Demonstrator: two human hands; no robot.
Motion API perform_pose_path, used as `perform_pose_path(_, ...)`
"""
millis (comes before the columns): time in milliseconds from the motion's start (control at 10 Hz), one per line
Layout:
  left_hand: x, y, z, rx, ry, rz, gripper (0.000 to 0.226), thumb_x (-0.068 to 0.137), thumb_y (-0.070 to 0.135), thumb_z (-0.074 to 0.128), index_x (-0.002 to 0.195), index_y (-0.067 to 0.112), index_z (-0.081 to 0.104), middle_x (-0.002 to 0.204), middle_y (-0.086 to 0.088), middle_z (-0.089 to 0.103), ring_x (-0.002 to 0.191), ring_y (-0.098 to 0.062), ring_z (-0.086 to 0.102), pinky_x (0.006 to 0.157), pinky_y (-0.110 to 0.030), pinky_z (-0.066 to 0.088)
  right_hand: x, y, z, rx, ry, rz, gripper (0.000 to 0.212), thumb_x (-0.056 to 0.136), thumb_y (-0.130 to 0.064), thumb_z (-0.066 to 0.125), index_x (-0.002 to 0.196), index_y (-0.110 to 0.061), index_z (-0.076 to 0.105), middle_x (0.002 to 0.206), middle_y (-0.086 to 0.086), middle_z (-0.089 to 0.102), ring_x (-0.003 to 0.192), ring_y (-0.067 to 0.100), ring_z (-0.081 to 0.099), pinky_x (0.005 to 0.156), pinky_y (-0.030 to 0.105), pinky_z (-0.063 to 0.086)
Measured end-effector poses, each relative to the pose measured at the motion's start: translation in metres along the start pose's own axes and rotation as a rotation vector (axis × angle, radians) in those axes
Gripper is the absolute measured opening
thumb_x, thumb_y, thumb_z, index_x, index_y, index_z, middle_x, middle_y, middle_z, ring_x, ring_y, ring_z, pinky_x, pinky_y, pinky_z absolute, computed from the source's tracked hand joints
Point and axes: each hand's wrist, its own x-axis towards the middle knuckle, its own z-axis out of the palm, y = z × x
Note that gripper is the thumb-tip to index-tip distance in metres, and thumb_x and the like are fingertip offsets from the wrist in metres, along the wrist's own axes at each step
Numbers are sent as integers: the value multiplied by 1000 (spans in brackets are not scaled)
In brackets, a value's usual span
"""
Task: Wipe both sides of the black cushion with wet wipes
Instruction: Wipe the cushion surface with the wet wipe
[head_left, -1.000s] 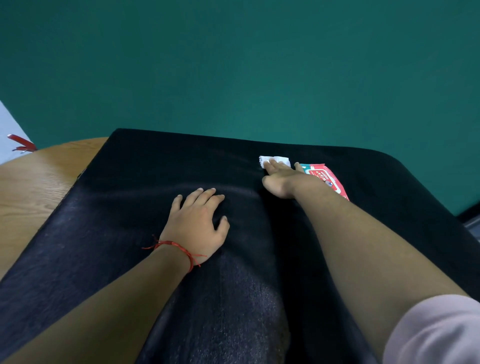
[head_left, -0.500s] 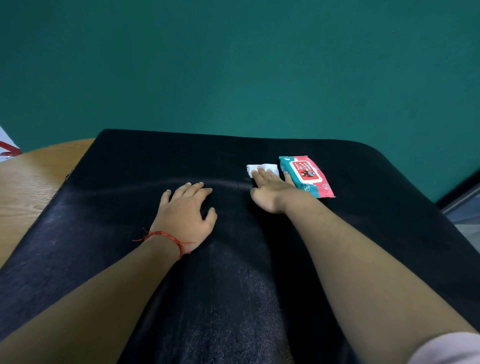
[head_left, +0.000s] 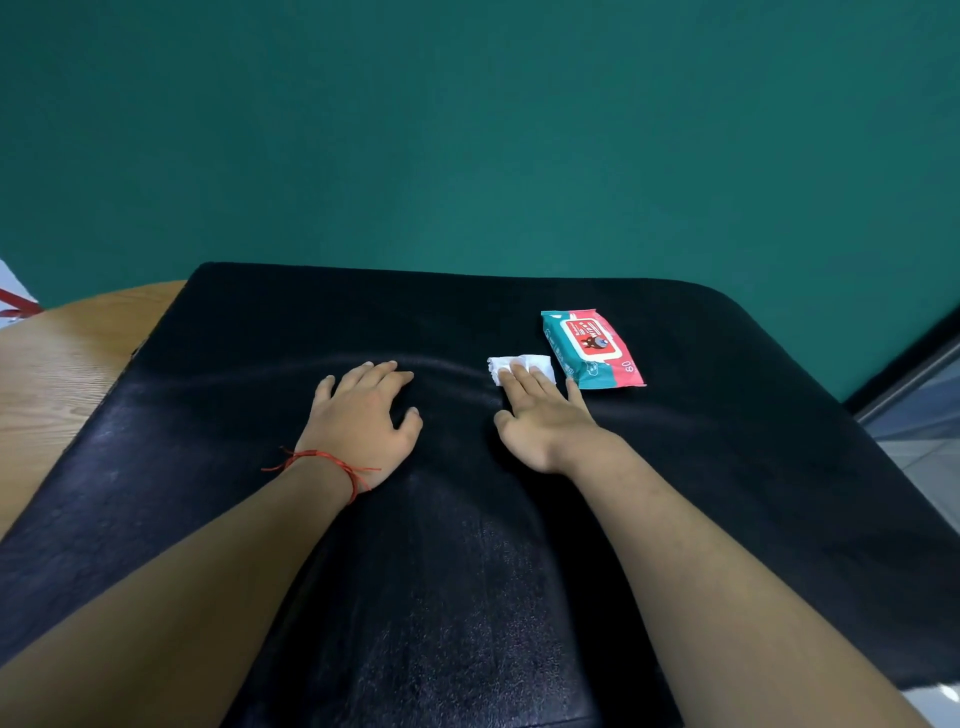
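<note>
Black cushion (head_left: 467, 597) filled the lower frame, lying over the wooden table (head_left: 57, 374) at left. My left hand (head_left: 363, 421) lay flat on it with fingers spread, bracing it, I judged, against sliding. My right hand (head_left: 545, 421) pressed straight fingers on the wet wipe (head_left: 501, 364), just left of the wipes pack (head_left: 592, 348). Open room lay toward the far edge and upper left; the pack hemmed the right. The near sheen was possibly dampness.

Indoor room, kind unclear: teal wall (head_left: 467, 130), wooden table (head_left: 57, 374), tiled floor (head_left: 930, 467).
</note>
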Motion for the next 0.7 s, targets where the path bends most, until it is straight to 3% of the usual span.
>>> perform_pose_path(400,1,-2,2,4,-8,0,56,100,55,40,153,37,44,165,14,35,157,-11,21,129,-50,12,-46,7,23,17,39,-28,71,108,-47,23,170,-28,-3,176,-12,-14,161,7,-17,130,52,-13)
perform_pose_path(700,0,-2,0,14,-7,5,55,101,54,41,153,36,46,165,12,37,156,-13,22,128,-51,13,-76,8,38,1,67,-26,73,108,-61,20,170,-30,-2,176,-14,-14,161,7,-17,129,53,-13)
